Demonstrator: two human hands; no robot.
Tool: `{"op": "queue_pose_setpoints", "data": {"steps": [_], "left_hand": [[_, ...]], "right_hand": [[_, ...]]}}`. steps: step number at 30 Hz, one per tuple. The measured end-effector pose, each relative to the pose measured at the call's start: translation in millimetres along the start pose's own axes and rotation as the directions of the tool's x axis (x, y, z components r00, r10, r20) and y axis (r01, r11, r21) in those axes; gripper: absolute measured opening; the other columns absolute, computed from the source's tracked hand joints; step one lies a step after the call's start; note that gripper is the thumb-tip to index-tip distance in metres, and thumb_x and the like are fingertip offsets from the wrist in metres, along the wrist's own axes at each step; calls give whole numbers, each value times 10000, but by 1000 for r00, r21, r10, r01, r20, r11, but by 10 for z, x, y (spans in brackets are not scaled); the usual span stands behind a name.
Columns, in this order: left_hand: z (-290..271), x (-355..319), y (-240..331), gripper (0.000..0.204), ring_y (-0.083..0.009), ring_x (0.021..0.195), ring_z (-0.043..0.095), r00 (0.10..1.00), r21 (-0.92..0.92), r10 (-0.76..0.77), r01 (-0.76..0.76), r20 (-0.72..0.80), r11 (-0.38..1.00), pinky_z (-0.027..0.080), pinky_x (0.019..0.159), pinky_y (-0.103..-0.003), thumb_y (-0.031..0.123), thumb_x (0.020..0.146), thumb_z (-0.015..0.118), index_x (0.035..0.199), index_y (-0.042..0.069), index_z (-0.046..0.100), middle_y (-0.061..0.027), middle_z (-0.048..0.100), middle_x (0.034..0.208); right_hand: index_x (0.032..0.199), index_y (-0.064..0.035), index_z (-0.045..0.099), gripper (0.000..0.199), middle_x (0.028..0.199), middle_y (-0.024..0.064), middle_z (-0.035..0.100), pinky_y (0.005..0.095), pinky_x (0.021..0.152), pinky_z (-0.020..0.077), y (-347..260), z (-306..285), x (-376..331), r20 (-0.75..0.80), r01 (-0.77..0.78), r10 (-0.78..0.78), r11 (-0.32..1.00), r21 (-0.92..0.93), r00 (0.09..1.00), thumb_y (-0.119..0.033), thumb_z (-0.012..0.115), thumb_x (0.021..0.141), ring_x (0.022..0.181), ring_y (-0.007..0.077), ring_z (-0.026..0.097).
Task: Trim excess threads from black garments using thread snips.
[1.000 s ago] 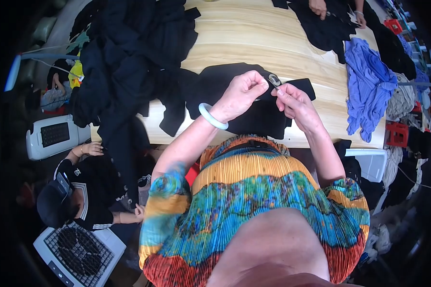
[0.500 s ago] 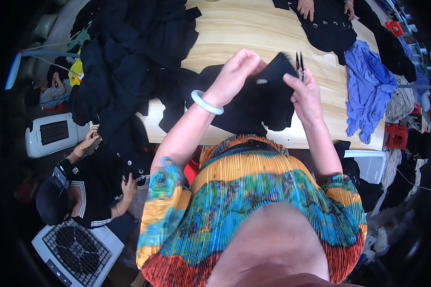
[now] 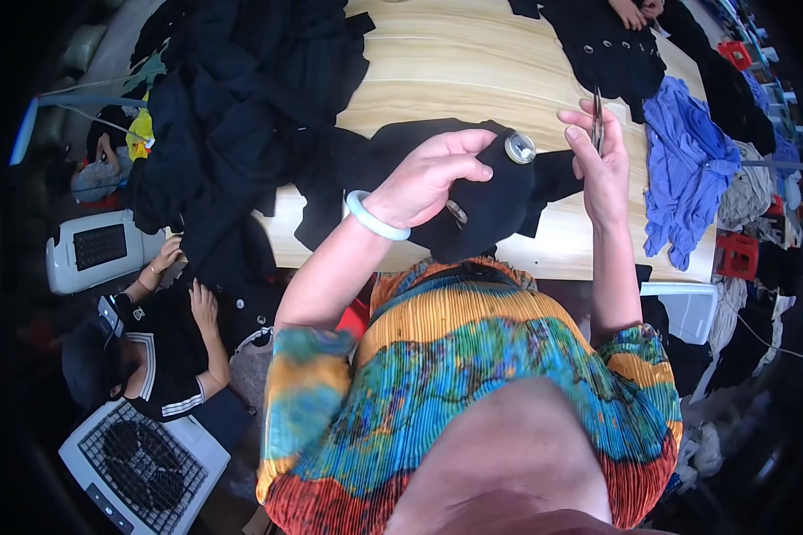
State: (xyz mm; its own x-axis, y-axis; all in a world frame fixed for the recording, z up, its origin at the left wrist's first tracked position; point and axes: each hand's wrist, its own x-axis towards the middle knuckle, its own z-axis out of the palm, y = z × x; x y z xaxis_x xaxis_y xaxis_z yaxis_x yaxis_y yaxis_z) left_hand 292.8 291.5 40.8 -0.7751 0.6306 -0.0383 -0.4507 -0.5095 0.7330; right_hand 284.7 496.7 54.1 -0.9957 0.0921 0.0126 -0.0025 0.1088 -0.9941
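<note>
My left hand (image 3: pixel 442 174), with a pale bangle (image 3: pixel 375 217) on its wrist, is closed with thumb and fingers on a black garment (image 3: pixel 495 201). A large shiny round button (image 3: pixel 519 149) shows on the cloth just beyond the fingertips. A second button (image 3: pixel 457 212) sits on the cloth below my hand, seen edge-on. My right hand (image 3: pixel 605 169) is raised to the right of the garment, apart from it. It is closed around small thread snips (image 3: pixel 597 125), their points upward.
A big heap of black garments (image 3: pixel 250 89) covers the wooden table's (image 3: pixel 446 62) left side. Blue-violet cloth (image 3: pixel 687 169) lies at its right edge. At far right, another person's hands (image 3: pixel 633 13) work by a buttoned black garment (image 3: pixel 607 53). A person in black (image 3: pixel 169 357) sits at lower left.
My left hand has come down and turned, now with the shiny button in front of it. My right hand has left the cloth and moved right with the snips.
</note>
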Motion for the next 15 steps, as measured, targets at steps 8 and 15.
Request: {"op": "queue_pose_setpoints", "data": {"steps": [8,15], "left_hand": [[76,-26,-42,237,-74,829,521,999,90,6,-1,-53,996,403,780,-206,43,801,498,1027,-24,521,-34,573,913],[116,-60,-140,267,-105,882,551,945,459,309,-229,-105,858,439,755,-214,-5,751,579,1012,-10,519,-63,589,906]], "right_hand": [[1108,-44,434,345,965,1,551,136,452,272,-114,105,12,597,-233,128,967,101,792,-70,465,766,530,3,354],[1089,-47,450,339,835,-19,532,137,463,301,-34,125,-19,542,-173,53,970,173,838,-69,555,767,574,2,414]]}}
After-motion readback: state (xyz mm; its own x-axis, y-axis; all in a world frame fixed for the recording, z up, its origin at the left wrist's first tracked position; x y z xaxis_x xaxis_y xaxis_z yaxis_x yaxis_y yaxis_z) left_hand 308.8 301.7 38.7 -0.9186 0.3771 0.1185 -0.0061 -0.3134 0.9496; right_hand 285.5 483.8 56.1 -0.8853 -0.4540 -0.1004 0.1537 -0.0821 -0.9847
